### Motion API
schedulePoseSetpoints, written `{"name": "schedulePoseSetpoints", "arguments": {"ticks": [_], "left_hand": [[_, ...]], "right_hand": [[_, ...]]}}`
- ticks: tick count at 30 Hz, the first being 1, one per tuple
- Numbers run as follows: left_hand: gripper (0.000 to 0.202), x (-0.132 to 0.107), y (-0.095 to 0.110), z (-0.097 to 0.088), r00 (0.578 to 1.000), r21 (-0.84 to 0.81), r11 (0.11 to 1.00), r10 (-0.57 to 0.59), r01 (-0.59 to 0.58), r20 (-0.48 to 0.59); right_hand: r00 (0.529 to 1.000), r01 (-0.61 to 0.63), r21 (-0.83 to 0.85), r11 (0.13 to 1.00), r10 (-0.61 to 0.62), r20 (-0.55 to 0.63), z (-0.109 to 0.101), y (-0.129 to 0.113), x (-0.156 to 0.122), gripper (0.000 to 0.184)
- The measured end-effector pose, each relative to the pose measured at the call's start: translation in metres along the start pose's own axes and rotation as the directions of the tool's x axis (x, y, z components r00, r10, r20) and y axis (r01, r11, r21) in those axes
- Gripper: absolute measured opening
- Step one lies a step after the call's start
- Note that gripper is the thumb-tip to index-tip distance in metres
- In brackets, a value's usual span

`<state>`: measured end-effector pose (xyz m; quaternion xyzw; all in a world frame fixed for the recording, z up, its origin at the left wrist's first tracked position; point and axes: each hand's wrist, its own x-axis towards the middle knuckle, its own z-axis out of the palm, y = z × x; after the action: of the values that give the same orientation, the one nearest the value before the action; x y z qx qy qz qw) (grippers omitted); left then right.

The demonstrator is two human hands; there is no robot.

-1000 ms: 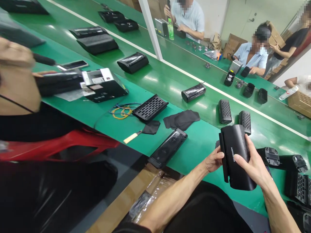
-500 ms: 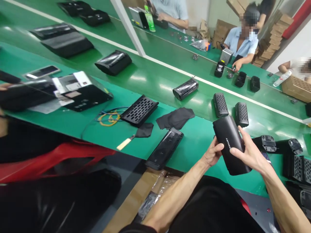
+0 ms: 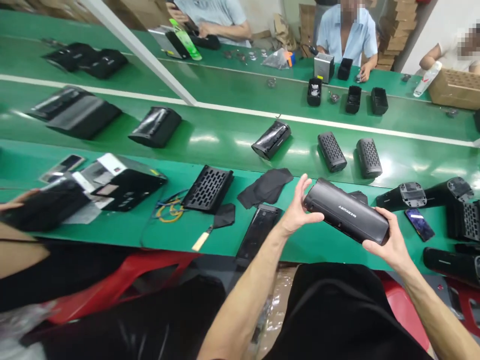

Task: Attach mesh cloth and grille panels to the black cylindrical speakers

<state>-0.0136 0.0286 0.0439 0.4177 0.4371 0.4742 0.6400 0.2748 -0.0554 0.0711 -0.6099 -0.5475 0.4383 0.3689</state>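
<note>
Black, slick plastic is your risk: the MERKURY speaker body (image 3: 347,217) hangs above the bench (image 3: 318,247) near its front edge, gripped only at its ends, your left hand (image 3: 298,212) with fingers part spread, your right hand (image 3: 388,245) with fingers curled, so one slackened end could drop it floorward.

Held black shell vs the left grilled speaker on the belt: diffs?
The shell is smooth with white lettering; the left grilled speaker has a perforated face. The shell is held, left hand and right hand at its ends; the speaker lies untouched on the belt. Both are black and rounded.
</note>
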Motion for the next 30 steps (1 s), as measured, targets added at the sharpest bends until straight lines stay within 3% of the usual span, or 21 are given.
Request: {"name": "schedulePoseSetpoints", "arguments": {"ticks": [4, 8, 12, 14, 16, 18, 20, 22, 24, 27, 28, 30], "left_hand": [[0.115, 0.000, 0.028, -0.010, 0.974, 0.232, 0.972, -0.024, -0.030, 0.226], [0.101, -0.003, 0.017, 0.001, 0.988, 0.217, 0.975, 0.019, -0.053, 0.156], [0.104, -0.013, -0.024, 0.017, 1.000, -0.051, 0.999, -0.014, 0.014, 0.007], [0.102, -0.023, -0.051, 0.031, 0.997, -0.286, 0.958, -0.055, 0.036, -0.059], [0.087, -0.035, -0.078, 0.047, 0.991, -0.481, 0.870, -0.133, 0.108, -0.017], [0.076, -0.045, -0.097, 0.056, 0.952, -0.524, 0.795, -0.247, 0.306, 0.180], [0.077, -0.048, -0.104, 0.053, 0.893, -0.402, 0.804, -0.339, 0.438, 0.295], [0.086, -0.043, -0.094, 0.041, 0.924, -0.259, 0.892, -0.326, 0.370, 0.200], [0.103, -0.033, -0.075, 0.029, 0.977, -0.104, 0.973, -0.198, 0.206, 0.081], [0.120, -0.019, -0.051, 0.025, 0.978, 0.174, 0.980, -0.129, 0.100, 0.165], [0.119, -0.018, -0.049, 0.027, 0.968, 0.240, 0.965, -0.155, 0.105, 0.199], [0.112, -0.023, -0.052, 0.031, 0.961, 0.277, 0.952, -0.191, 0.133, 0.198]], "right_hand": [[0.995, -0.047, 0.048, 0.998, 0.042, 0.087, -0.010, 0.002, -0.010, 0.093], [0.991, -0.084, 0.106, 0.991, 0.071, 0.116, -0.020, 0.008, -0.004, 0.093], [0.987, -0.113, 0.171, 0.979, 0.090, 0.134, -0.028, 0.016, 0.010, 0.115], [0.998, -0.047, 0.305, 0.951, 0.035, 0.045, -0.017, 0.020, 0.012, 0.136], [1.000, 0.022, 0.362, 0.932, -0.018, -0.014, 0.003, 0.023, 0.013, 0.148], [0.999, 0.039, 0.287, 0.957, -0.044, 0.008, 0.020, 0.022, 0.013, 0.145], [0.997, 0.044, 0.135, 0.990, -0.052, 0.059, 0.022, 0.017, 0.015, 0.133], [0.991, 0.051, -0.083, 0.995, -0.040, 0.127, 0.011, 0.010, 0.019, 0.124], [0.972, 0.073, -0.355, 0.932, 0.013, 0.233, -0.005, 0.001, 0.023, 0.119], [0.916, 0.173, -0.636, 0.752, 0.114, 0.384, -0.018, -0.008, 0.028, 0.112], [0.897, 0.199, -0.666, 0.719, 0.141, 0.419, -0.019, -0.009, 0.028, 0.111], [0.874, 0.200, -0.652, 0.732, 0.168, 0.456, -0.023, -0.005, 0.023, 0.111]]}}
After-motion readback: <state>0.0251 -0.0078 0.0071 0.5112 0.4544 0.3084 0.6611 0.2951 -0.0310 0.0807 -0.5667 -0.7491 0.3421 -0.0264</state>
